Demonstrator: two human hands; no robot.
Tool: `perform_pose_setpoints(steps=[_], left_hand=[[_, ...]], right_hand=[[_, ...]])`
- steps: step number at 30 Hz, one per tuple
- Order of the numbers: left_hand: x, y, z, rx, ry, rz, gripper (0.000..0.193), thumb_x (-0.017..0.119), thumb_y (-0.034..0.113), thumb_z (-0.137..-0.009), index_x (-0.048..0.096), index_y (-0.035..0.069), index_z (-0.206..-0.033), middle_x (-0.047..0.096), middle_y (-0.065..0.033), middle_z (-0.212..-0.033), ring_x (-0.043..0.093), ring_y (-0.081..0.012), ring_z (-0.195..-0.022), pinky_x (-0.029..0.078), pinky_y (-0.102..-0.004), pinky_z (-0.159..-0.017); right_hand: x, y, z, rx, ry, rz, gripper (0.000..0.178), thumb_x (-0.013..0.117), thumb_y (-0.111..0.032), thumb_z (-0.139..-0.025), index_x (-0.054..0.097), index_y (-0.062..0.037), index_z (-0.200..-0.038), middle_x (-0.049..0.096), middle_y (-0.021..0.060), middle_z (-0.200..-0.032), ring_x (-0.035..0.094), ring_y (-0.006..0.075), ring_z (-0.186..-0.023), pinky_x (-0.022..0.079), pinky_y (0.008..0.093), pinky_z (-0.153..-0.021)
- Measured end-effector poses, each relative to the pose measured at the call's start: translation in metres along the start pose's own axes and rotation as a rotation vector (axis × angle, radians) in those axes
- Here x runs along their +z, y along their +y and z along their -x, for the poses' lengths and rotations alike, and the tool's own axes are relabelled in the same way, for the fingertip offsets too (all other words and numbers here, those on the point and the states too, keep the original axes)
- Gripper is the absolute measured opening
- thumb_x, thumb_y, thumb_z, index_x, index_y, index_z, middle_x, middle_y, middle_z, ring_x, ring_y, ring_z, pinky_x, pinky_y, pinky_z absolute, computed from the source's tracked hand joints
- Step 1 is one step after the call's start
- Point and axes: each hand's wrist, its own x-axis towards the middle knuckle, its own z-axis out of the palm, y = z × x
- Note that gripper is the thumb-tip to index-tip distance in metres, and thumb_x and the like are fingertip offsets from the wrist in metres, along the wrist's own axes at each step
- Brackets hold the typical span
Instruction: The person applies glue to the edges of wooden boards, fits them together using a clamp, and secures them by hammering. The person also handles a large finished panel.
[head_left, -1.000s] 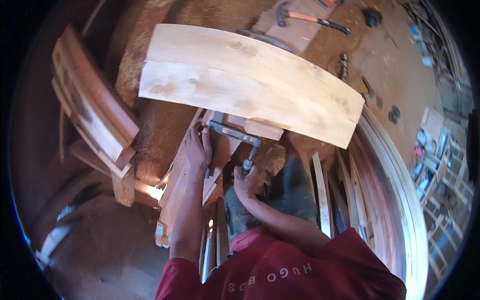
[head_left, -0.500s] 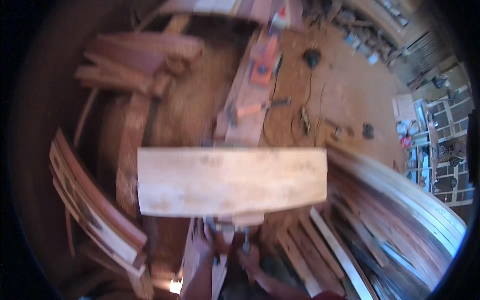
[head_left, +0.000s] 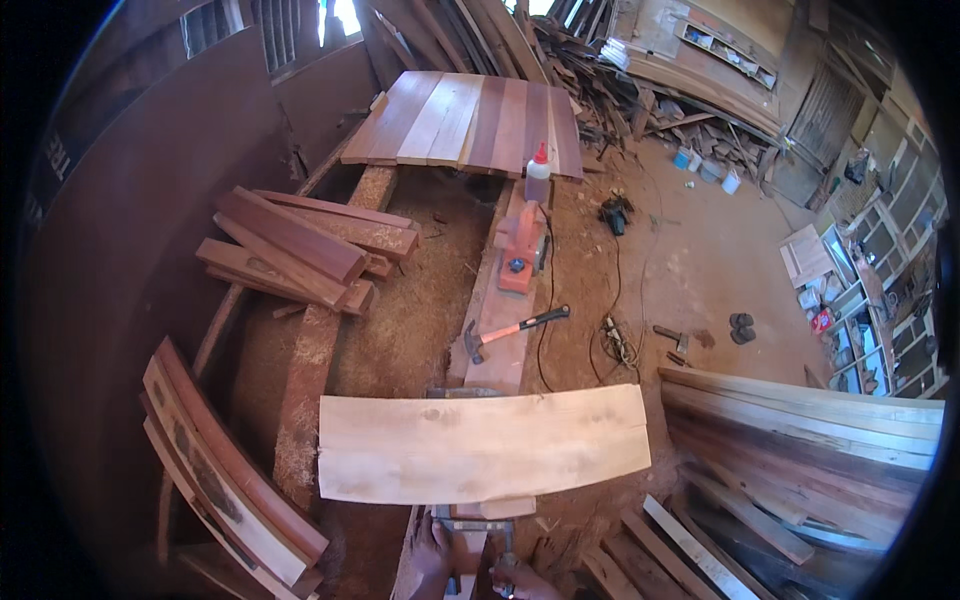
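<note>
A wide pale board, made of planks and curved along its near edge, lies across the bench beam in front of me. A small wooden block sits at its near edge. Just below that is a metal clamp. My right hand is closed around the clamp's upright screw part at the bottom of the view. My left hand is at the clamp's left end, beside the beam; its fingers are too dim to tell their grip.
Farther along the beam lie a claw hammer, an orange power planer and a red-capped bottle. Wood pieces are stacked at left, curved boards nearer. More planks lean at right. Cords cross the floor.
My view has tilted up, so the board, clamp and both hands appear lower and the far bench top shows fully. The blur has gone. My right hand stays at the clamp.
</note>
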Motion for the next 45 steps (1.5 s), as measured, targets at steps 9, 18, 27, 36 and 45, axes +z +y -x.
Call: perform_pose_setpoints(steps=[9,18,27,36,45], left_hand=[[-0.056,0.028,0.0,0.258,-0.163,0.015,0.055,0.043,0.036,-0.103,0.041,0.0,-0.144,0.043,-0.0268,-0.145,0.04,-0.0462,-0.133,0.033,-0.0496,-0.112],[-0.169,0.146,0.065,-0.191,-0.51,1.08,0.064,0.05,0.011,-0.094,0.027,0.013,-0.153,0.06,-0.0198,-0.127,0.068,-0.0242,-0.092,0.057,-0.0345,-0.074],[-0.187,0.227,0.014,0.192,-0.467,1.11,0.093,0.029,0.083,-0.088,0.05,0.006,-0.136,0.057,-0.0175,-0.134,0.06,-0.0284,-0.116,0.047,-0.0384,-0.092],[-0.2,0.35,-0.076,0.622,0.295,0.096,0.074,0.025,0.057,-0.102,0.069,-0.002,-0.097,0.065,-0.0108,-0.083,0.058,-0.0242,-0.073,0.045,-0.0395,-0.068],[-0.137,0.423,-0.148,0.387,-0.042,0.778,0.078,0.018,0.069,-0.099,0.052,0.007,-0.066,0.046,-0.0011,-0.052,0.044,-0.0136,-0.046,0.032,-0.027,-0.046]], right_hand=[[0.061,-0.052,0.063,0.069,0.036,0.091,0.013,0.061,-0.02,-0.095,0.054,-0.0163,-0.085,0.048,-0.0043,-0.064,0.048,0.0101,-0.051,0.041,0.0281,-0.045],[0.146,-0.127,0.218,0.034,-0.182,-0.216,0.014,0.063,-0.016,-0.092,0.05,-0.0127,-0.088,0.05,-0.0027,-0.073,0.048,0.0082,-0.054,0.04,0.0248,-0.046],[0.185,-0.237,0.252,-0.216,-0.409,-0.098,0.043,0.059,-0.044,-0.095,0.059,-0.002,-0.104,0.069,0.013,-0.089,0.071,0.0191,-0.069,0.061,0.0314,-0.053],[0.189,-0.37,0.225,-0.354,-0.267,0.485,0.084,0.025,-0.082,-0.088,0.057,-0.0062,-0.102,0.065,0.0046,-0.073,0.067,0.0179,-0.063,0.049,0.0277,-0.046],[0.191,-0.455,0.21,-0.565,-0.044,0.757,0.074,0.026,-0.076,-0.094,0.054,-0.0076,-0.093,0.059,0.0022,-0.067,0.061,0.0143,-0.058,0.045,0.0252,-0.049]])
